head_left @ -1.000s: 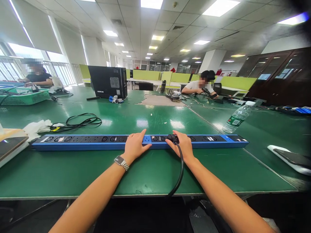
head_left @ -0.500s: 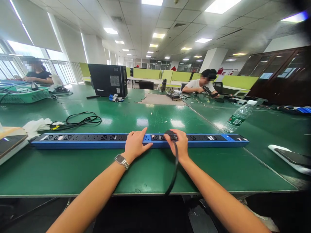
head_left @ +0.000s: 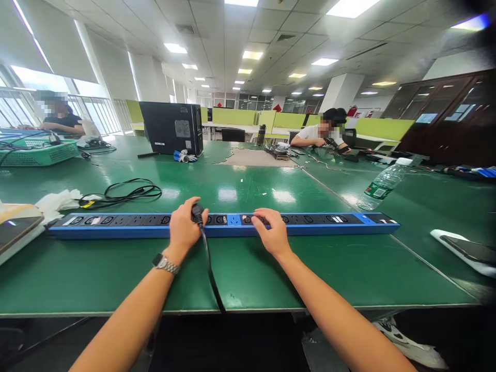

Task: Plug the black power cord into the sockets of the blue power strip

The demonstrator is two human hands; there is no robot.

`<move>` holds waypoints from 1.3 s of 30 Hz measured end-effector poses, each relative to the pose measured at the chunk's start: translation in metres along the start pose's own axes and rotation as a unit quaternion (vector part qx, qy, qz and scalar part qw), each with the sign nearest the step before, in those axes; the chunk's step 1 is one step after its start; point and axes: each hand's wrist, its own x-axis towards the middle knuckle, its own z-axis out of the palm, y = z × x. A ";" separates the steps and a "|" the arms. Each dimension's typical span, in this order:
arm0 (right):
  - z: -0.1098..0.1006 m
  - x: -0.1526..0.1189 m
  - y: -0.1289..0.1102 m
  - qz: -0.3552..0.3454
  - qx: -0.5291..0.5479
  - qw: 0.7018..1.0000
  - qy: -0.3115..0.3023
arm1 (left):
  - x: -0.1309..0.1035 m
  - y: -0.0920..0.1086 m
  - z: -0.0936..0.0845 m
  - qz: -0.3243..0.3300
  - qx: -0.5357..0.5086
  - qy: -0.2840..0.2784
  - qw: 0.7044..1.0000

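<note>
A long power strip (head_left: 310, 230) with a blue case and a black socket face lies crosswise on the green table. Over its left-middle part, my left hand (head_left: 186, 223) is closed on a black power plug (head_left: 197, 213), whose cord (head_left: 210, 268) hangs down past the table's front edge. My right hand (head_left: 273, 232) rests at the strip just right of the blue socket (head_left: 234, 219); its thumb and fingers are apart and curved, with nothing visible between them. Whether the plug touches a socket is hidden by my left hand.
A coiled black cable (head_left: 132, 191) lies behind the strip's left end. A tilted water bottle (head_left: 382, 186) stands behind its right end, and a phone on a white case (head_left: 465, 250) lies further right. A black computer tower (head_left: 170, 126) stands at the back; two people sit across the table.
The plug has passed from my right hand to my left, and its cord has swung left. My left hand has moved left along the strip; my right hand has shifted slightly left and opened.
</note>
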 end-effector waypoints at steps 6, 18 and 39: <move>-0.002 0.000 0.005 0.055 0.021 0.998 0.005 | -0.006 -0.035 -0.016 -0.025 0.030 -0.078 0.996; 0.000 -0.002 0.004 0.077 0.063 0.995 -0.009 | 0.018 -0.038 -0.026 0.003 0.048 -0.255 0.966; 0.002 -0.002 0.000 0.092 0.042 0.995 -0.024 | 0.047 -0.053 -0.033 0.068 -0.006 -0.398 0.915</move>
